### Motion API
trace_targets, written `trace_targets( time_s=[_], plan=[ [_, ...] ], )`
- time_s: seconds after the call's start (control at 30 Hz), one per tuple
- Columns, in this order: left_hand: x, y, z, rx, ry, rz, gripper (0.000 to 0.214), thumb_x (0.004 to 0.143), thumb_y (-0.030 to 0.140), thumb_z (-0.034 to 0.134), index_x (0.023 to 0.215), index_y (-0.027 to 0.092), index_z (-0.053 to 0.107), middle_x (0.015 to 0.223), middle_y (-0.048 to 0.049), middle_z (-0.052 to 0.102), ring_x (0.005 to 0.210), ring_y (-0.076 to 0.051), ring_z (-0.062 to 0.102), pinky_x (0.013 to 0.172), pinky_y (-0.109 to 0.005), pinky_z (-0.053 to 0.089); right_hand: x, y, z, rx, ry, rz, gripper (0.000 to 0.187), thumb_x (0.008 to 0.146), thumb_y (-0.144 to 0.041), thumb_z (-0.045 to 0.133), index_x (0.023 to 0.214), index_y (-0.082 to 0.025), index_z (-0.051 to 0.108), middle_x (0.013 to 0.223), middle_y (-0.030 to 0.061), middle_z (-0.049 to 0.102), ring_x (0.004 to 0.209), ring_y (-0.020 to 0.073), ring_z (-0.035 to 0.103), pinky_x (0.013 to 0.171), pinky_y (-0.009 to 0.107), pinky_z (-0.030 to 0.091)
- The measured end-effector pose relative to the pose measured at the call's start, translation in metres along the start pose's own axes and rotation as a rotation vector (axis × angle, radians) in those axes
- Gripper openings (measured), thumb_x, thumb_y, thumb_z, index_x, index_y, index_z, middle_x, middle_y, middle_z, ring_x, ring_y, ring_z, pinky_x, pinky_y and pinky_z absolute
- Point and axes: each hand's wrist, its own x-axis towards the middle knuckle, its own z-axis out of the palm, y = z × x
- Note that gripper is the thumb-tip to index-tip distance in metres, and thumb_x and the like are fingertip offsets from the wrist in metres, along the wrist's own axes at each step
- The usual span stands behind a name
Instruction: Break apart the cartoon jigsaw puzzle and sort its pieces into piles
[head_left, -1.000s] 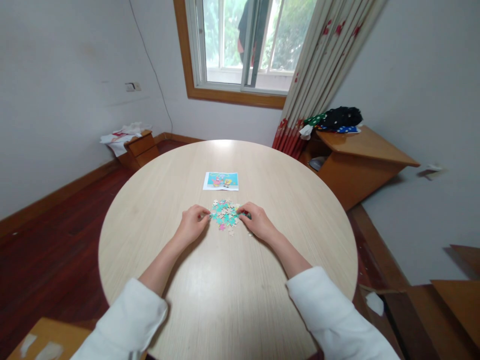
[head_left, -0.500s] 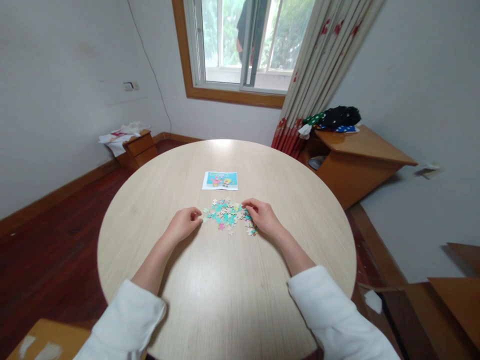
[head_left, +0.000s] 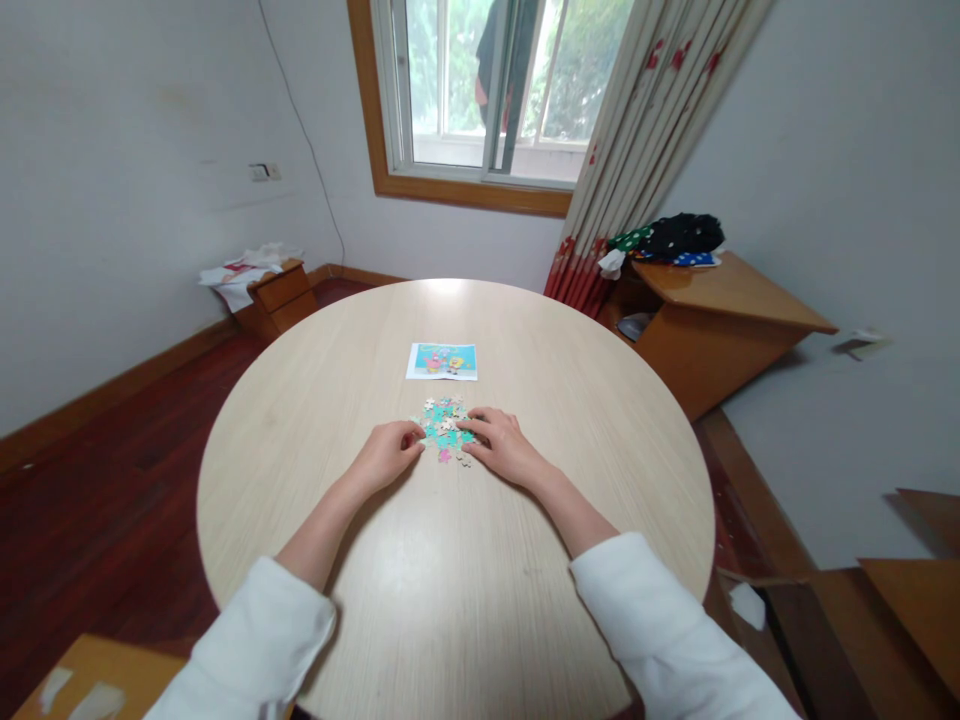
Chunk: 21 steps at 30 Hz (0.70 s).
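A pile of small jigsaw pieces [head_left: 448, 428], mostly teal and pale with a pink one at the near edge, lies on the round table [head_left: 457, 560]. At the pile's left edge is my left hand [head_left: 388, 455], its fingers curved and apart from the thumb, touching the outer pieces. My right hand [head_left: 504, 443] rests against the right side with fingers spread, partly over the pieces. Neither hand lifts a piece that I can make out. Just beyond the pile lies a printed picture sheet [head_left: 442, 362] with cartoon figures on blue.
By the right wall leans a wooden cabinet [head_left: 739, 290] with dark cloth [head_left: 682, 237] on top. A small drawer unit [head_left: 281, 298] with papers or cloth stands at the back left. A yellowish box top [head_left: 97, 675] shows at the lower left.
Both hands have moved inward, the right one further, pushing the jigsaw pieces into a tighter pile. The picture sheet stays where it was on the table.
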Motion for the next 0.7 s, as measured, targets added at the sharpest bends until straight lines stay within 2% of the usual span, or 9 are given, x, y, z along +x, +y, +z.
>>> trace_targets(
  time_s=[0.1,0.23,0.37,0.5,0.6,0.7],
  plan=[
    [-0.001,0.002,0.001,-0.018,-0.025,0.023,0.019,0.075,0.025,0.055,0.084,0.016,0.069,0.066,-0.0021,0.063,0.061,-0.016,0.056,0.060,-0.027,0.043,0.003,0.006,0.000,0.032,0.054,-0.012,0.022,0.083,-0.017,0.061,0.103,-0.021,0.068,0.104,0.0091,0.064,0.099,0.0204,0.057,0.089,0.039,0.043],
    [-0.001,0.002,0.002,-0.024,-0.039,0.041,0.020,0.076,0.025,0.054,0.084,0.015,0.069,0.067,-0.0025,0.063,0.062,-0.017,0.056,0.061,-0.028,0.043,0.005,0.012,-0.003,0.135,0.145,0.007,0.019,0.082,-0.010,0.056,0.096,-0.018,0.068,0.094,0.0080,0.066,0.089,0.0179,0.060,0.083,0.032,0.046],
    [0.000,0.001,0.003,-0.041,-0.006,0.038,0.020,0.076,0.027,0.053,0.083,0.016,0.068,0.068,-0.0028,0.064,0.063,-0.017,0.057,0.062,-0.029,0.044,0.003,0.009,-0.012,0.211,0.215,0.090,0.021,0.084,-0.017,0.055,0.100,-0.018,0.067,0.092,0.0060,0.070,0.080,0.0161,0.063,0.077,0.029,0.047],
    [0.000,0.001,0.003,-0.076,0.044,0.033,0.021,0.078,0.028,0.051,0.081,0.017,0.068,0.071,-0.0026,0.066,0.065,-0.017,0.058,0.065,-0.028,0.045,0.000,0.007,-0.021,0.179,0.219,0.168,0.027,0.087,-0.023,0.051,0.110,-0.020,0.065,0.080,0.0024,0.070,0.068,0.0150,0.062,0.069,0.027,0.047],
    [0.000,0.001,0.003,-0.078,0.060,0.035,0.021,0.079,0.029,0.050,0.078,0.017,0.067,0.071,-0.0029,0.066,0.065,-0.016,0.057,0.065,-0.029,0.045,0.000,0.012,-0.023,0.135,0.153,0.174,0.029,0.089,-0.023,0.049,0.112,-0.020,0.065,0.087,0.0055,0.072,0.075,0.0174,0.065,0.075,0.031,0.048],
    [0.002,-0.003,0.002,-0.045,0.115,0.038,0.019,0.079,0.030,0.052,0.077,0.018,0.067,0.072,-0.0034,0.065,0.067,-0.017,0.058,0.067,-0.029,0.046,-0.001,0.018,-0.025,0.097,0.080,0.116,0.031,0.088,-0.022,0.052,0.117,-0.020,0.063,0.106,0.0106,0.070,0.096,0.0214,0.064,0.088,0.038,0.046]
  ],
)
